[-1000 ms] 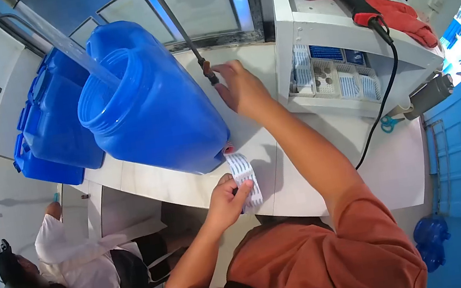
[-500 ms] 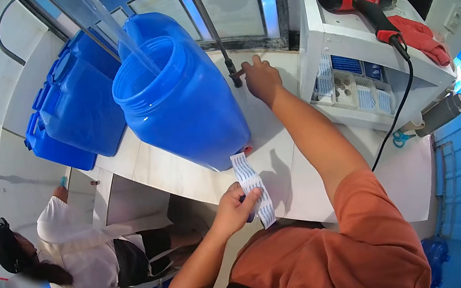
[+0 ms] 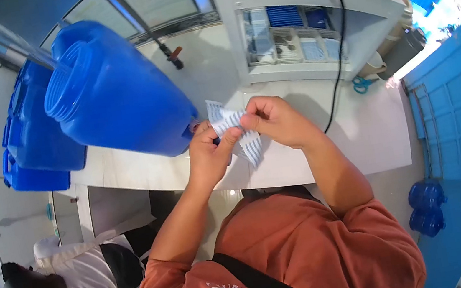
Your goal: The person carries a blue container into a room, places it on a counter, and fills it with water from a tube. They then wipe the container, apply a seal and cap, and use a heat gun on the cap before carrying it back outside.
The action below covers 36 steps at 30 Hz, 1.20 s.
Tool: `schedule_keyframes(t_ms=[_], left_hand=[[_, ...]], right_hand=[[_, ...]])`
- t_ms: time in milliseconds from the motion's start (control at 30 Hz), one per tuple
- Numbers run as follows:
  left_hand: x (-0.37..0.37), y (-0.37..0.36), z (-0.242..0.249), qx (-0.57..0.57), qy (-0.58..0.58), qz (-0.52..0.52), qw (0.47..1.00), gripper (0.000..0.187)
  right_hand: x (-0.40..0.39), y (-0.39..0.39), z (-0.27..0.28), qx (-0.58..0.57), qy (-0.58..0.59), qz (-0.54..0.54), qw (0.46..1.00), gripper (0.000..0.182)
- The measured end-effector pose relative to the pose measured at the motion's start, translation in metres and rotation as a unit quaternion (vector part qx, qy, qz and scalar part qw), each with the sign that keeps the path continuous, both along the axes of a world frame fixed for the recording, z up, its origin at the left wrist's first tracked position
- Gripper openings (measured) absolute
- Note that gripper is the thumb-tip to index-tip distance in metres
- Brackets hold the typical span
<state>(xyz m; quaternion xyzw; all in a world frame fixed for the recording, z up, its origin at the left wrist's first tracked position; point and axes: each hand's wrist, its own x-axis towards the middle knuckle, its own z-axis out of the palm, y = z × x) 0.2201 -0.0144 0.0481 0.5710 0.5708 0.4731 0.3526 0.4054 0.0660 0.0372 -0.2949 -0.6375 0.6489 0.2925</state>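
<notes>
A white plastic-looking strip with blue print (image 3: 227, 120) is held between my two hands. My left hand (image 3: 208, 154) pinches it with the thumb on top; something dark blue shows partly under those fingers, too hidden to name. My right hand (image 3: 282, 123) pinches the strip's right side between thumb and fingers. Just left of the hands stands a large blue water container (image 3: 127, 94), its wide threaded mouth uncapped and a clear tube reaching into it. A small spout at its lower corner sits close to my left fingers.
More blue containers (image 3: 40, 125) stand at the left. Behind, a pipe with a red-handled valve (image 3: 172, 56) hangs over the counter (image 3: 354, 131). A white shelf (image 3: 320, 65) holds trays, a red cloth and a corded tool. Scissors (image 3: 362, 84) lie right. A person (image 3: 86, 273) is at lower left.
My right hand has left the pipe's valve and come to the strip, now gripping it with my left hand. The view has shifted, so the container appears further left.
</notes>
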Motion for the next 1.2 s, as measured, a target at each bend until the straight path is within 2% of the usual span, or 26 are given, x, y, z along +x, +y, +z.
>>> schedule_keyframes(t_ms=[33, 67, 100, 133, 200, 233, 267, 333, 367, 400, 467, 500, 533, 600, 633, 667, 733, 767, 833, 867, 967, 1033, 1067, 1133, 1167, 1200], left_hand=[[0.001, 0.004, -0.004, -0.027, 0.003, 0.006, 1.0, 0.027], [0.001, 0.008, -0.01, -0.052, 0.006, 0.012, 0.999, 0.029], [-0.004, 0.013, -0.029, -0.102, -0.078, -0.002, 0.992, 0.036], [-0.006, 0.014, -0.031, -0.1, -0.077, -0.012, 0.992, 0.036], [-0.01, 0.013, -0.03, -0.177, -0.105, -0.055, 0.977, 0.042], [-0.013, 0.012, -0.027, -0.211, -0.086, -0.08, 0.97, 0.06], [-0.009, 0.013, -0.026, -0.211, -0.085, -0.084, 0.97, 0.06], [0.003, 0.016, -0.011, -0.257, -0.2, -0.079, 0.942, 0.076], [0.007, 0.021, -0.004, -0.316, -0.247, -0.077, 0.913, 0.083], [0.014, 0.024, 0.002, -0.316, -0.246, -0.076, 0.913, 0.083], [0.027, 0.027, 0.011, -0.293, -0.357, -0.092, 0.882, 0.077], [0.027, 0.026, 0.01, -0.289, -0.383, -0.07, 0.874, 0.057], [0.026, 0.025, 0.003, -0.287, -0.384, -0.069, 0.875, 0.057], [0.022, 0.023, -0.013, -0.128, -0.329, 0.007, 0.935, 0.046], [0.027, 0.016, 0.006, -0.126, -0.376, 0.026, 0.918, 0.063], [0.029, 0.012, 0.011, -0.124, -0.376, 0.028, 0.918, 0.063], [0.029, 0.003, 0.013, -0.023, -0.362, -0.013, 0.932, 0.062], [0.026, 0.003, 0.013, -0.02, -0.361, -0.06, 0.931, 0.063], [0.02, -0.003, 0.014, -0.046, -0.388, -0.101, 0.915, 0.061], [0.019, -0.008, 0.016, -0.073, -0.413, -0.143, 0.896, 0.059], [0.019, -0.016, 0.022, -0.077, -0.419, -0.157, 0.891, 0.063], [0.016, -0.019, 0.025, -0.08, -0.428, -0.17, 0.884, 0.063], [0.015, -0.019, 0.027, -0.098, -0.444, -0.179, 0.872, 0.065], [0.012, -0.023, 0.029, -0.116, -0.46, -0.188, 0.86, 0.066], [0.011, -0.024, 0.029, -0.129, -0.472, -0.196, 0.85, 0.067], [0.01, -0.025, 0.03, -0.142, -0.483, -0.204, 0.839, 0.068]], right_hand=[[0.007, -0.001, 0.0, 0.002, -0.001, -0.012, 1.0, 0.024], [0.014, -0.001, 0.0, -0.07, 0.065, -0.056, 0.994, 0.023], [0.022, -0.002, 0.001, -0.142, 0.133, -0.099, 0.976, 0.022], [0.03, -0.003, 0.005, -0.137, 0.134, -0.107, 0.976, 0.022], [0.046, -0.003, 0.017, -0.128, 0.099, -0.176, 0.971, 0.019], [0.049, -0.002, 0.022, -0.099, 0.061, -0.21, 0.971, 0.021], [0.049, 0.0, 0.022, -0.099, 0.062, -0.214, 0.97, 0.021], [0.043, 0.001, 0.022, 0.101, -0.045, -0.227, 0.968, 0.025], [0.037, -0.004, 0.026, 0.135, -0.093, -0.199, 0.966, 0.025], [0.031, -0.01, 0.031, 0.135, -0.093, -0.2, 0.966, 0.025], [0.021, -0.028, 0.037, 0.205, -0.186, -0.097, 0.956, 0.027], [0.019, -0.036, 0.035, 0.176, -0.199, -0.077, 0.961, 0.028], [0.02, -0.043, 0.034, 0.178, -0.199, -0.075, 0.961, 0.028], [0.026, -0.055, 0.033, 0.096, -0.199, -0.049, 0.974, 0.029], [0.028, -0.06, 0.025, 0.051, -0.174, -0.057, 0.982, 0.029], [0.03, -0.06, 0.007, 0.052, -0.173, -0.054, 0.982, 0.029], [0.029, -0.06, -0.033, -0.086, 0.009, -0.098, 0.991, 0.027], [0.028, -0.057, -0.043, -0.087, 0.008, -0.097, 0.991, 0.027], [0.026, -0.049, -0.052, -0.225, 0.168, -0.139, 0.95, 0.024], [0.025, -0.042, -0.054, -0.225, 0.169, -0.138, 0.95, 0.024], [0.027, -0.013, -0.051, -0.226, 0.117, -0.177, 0.951, 0.022], [0.022, 0.001, -0.038, -0.112, 0.098, -0.216, 0.965, 0.023], [0.018, 0.003, -0.027, -0.112, 0.098, -0.216, 0.965, 0.023], [0.008, 0.004, 0.008, -0.08, 0.229, -0.186, 0.952, 0.025], [0.011, 0.011, 0.015, -0.078, 0.23, -0.185, 0.952, 0.025], [0.016, 0.019, 0.02, -0.074, 0.174, -0.09, 0.978, 0.027]])
